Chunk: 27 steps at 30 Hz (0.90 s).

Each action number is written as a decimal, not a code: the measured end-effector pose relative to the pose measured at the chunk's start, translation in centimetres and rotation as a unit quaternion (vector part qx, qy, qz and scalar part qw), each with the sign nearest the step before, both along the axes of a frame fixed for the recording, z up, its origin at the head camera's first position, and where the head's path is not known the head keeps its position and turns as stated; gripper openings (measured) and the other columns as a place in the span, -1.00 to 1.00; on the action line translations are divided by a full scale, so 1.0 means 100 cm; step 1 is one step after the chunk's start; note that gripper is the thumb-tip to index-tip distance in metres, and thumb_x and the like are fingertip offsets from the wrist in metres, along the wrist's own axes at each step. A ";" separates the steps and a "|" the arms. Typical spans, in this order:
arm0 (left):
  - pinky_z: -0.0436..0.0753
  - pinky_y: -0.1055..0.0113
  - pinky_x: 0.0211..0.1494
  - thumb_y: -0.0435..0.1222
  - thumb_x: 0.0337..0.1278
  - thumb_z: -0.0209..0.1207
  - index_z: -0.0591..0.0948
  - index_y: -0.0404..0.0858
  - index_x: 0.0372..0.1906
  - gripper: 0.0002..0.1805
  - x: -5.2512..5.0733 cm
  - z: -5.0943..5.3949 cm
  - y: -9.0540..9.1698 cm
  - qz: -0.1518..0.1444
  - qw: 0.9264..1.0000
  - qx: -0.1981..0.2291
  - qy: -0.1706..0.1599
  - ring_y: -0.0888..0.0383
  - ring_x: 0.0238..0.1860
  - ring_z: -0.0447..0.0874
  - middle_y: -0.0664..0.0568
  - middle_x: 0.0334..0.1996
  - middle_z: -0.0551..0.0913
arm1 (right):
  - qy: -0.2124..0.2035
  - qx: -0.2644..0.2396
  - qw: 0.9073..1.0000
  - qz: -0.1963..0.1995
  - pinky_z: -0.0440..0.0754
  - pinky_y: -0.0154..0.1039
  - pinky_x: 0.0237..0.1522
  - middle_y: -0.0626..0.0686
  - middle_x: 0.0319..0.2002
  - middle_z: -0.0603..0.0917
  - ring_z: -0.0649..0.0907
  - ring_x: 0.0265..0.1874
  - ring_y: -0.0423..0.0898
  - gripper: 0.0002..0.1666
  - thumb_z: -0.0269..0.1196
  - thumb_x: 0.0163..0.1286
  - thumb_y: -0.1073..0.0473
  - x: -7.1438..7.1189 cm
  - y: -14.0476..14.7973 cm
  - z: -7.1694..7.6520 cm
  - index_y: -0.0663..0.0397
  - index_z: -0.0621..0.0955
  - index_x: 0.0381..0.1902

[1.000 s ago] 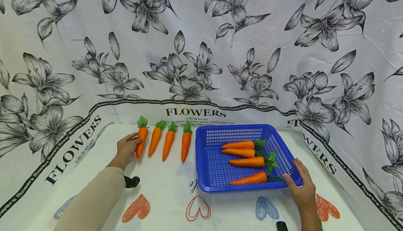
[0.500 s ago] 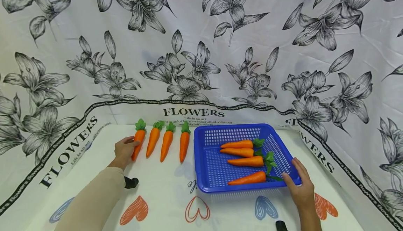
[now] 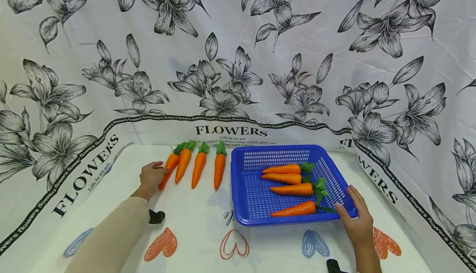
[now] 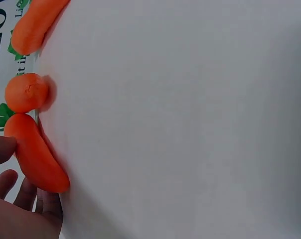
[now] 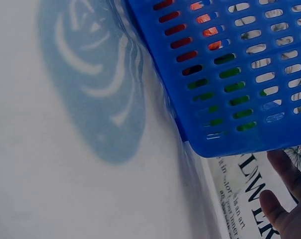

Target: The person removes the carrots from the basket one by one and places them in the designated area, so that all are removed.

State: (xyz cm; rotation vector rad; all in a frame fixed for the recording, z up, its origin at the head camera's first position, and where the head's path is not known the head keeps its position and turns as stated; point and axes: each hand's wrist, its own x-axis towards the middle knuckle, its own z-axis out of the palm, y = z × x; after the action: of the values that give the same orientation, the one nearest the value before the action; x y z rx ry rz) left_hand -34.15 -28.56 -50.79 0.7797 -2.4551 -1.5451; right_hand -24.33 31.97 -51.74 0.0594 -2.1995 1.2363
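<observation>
The left hand [image 3: 151,179] grips the leftmost carrot [image 3: 171,166] at the table's left. This carrot slants, its leaves against those of the neighbouring carrot [image 3: 183,164]. In the left wrist view the thumb of the left hand [image 4: 28,214] lies on the held carrot [image 4: 37,155], with fingers beneath. Two more carrots [image 3: 198,169] [image 3: 220,170] lie to the right. A blue basket [image 3: 235,190] holds several carrots [image 3: 293,210]. The right hand [image 3: 357,220] rests at its near right corner; in the right wrist view the fingers of that hand [image 5: 290,211] touch the basket [image 5: 215,144], fairly straight.
A white cloth [image 3: 197,227] with printed hearts covers the table. Behind it hangs a flower-patterned cloth [image 3: 230,21]. Black objects show by each wrist, one [image 3: 157,217] at the left and another [image 3: 332,265] at the right.
The leftmost carrot has tilted in the left hand, its leafy end moving right to meet the neighbouring carrot and its tip swinging slightly left. The right hand and basket stay in place.
</observation>
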 end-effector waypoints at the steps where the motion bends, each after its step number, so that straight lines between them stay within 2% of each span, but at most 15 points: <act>1: 0.55 0.15 0.04 -0.30 0.19 0.22 0.46 -0.36 0.26 -0.47 0.001 0.000 0.000 -0.004 1.000 -0.007 -0.002 -0.14 0.04 0.48 -0.28 0.10 0.51 | 0.004 -0.001 1.000 0.001 0.11 -0.46 0.28 0.09 0.34 0.38 0.28 0.31 -0.30 -0.32 0.34 0.20 0.25 0.000 0.000 0.000 0.19 0.47 0.30; 5: 0.59 0.30 -0.20 -0.28 0.18 0.24 0.46 -0.36 0.26 -0.46 0.006 -0.002 -0.001 -0.019 0.999 -0.037 -0.005 -0.12 -0.03 0.51 -0.28 0.07 0.55 | 0.020 -0.003 1.000 0.005 0.11 -0.47 0.28 0.16 0.32 0.40 0.29 0.31 -0.29 -0.32 0.35 0.16 0.31 0.000 0.000 -0.001 0.24 0.48 0.28; 8: 0.58 0.39 -0.30 -0.28 0.17 0.25 0.47 -0.34 0.26 -0.46 0.009 -0.004 0.000 -0.026 0.999 -0.042 -0.007 -0.09 -0.07 0.52 -0.25 0.04 0.56 | 0.019 -0.003 1.000 0.001 0.12 -0.48 0.27 0.15 0.32 0.41 0.29 0.30 -0.33 -0.32 0.35 0.16 0.31 0.000 0.001 -0.001 0.23 0.48 0.28; 17: 0.61 0.40 -0.31 -0.33 0.14 0.24 0.46 -0.37 0.25 -0.46 0.019 -0.006 0.002 -0.042 0.997 -0.064 -0.010 -0.08 -0.14 0.52 -0.23 -0.04 0.57 | -0.010 -0.005 1.000 -0.008 0.09 -0.50 0.26 0.09 0.34 0.39 0.26 0.28 -0.41 -0.32 0.35 0.20 0.26 0.001 -0.001 0.002 0.17 0.47 0.30; 23: 0.62 0.40 -0.33 -0.34 0.14 0.22 0.48 -0.39 0.21 -0.49 0.017 -0.007 0.001 -0.027 0.997 -0.071 0.003 -0.08 -0.17 0.55 -0.25 -0.06 0.58 | -0.023 -0.007 1.000 -0.011 0.09 -0.50 0.26 0.06 0.34 0.38 0.25 0.28 -0.41 -0.32 0.35 0.21 0.25 0.001 -0.001 0.001 0.14 0.47 0.31; 27: 0.59 0.41 -0.34 -0.34 0.13 0.22 0.49 -0.41 0.20 -0.50 0.014 -0.007 0.000 -0.013 0.997 -0.076 0.016 -0.11 -0.09 0.50 -0.27 -0.06 0.59 | -0.018 -0.007 1.000 -0.006 0.08 -0.50 0.27 0.06 0.34 0.38 0.25 0.29 -0.39 -0.31 0.35 0.21 0.26 0.001 -0.001 0.002 0.14 0.46 0.32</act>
State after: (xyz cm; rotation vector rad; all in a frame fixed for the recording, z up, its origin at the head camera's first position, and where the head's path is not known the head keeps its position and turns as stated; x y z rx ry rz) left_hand -32.77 -28.59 -51.47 0.6948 -2.5322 -1.3479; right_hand -24.21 31.92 -51.58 0.0177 -2.2171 1.2556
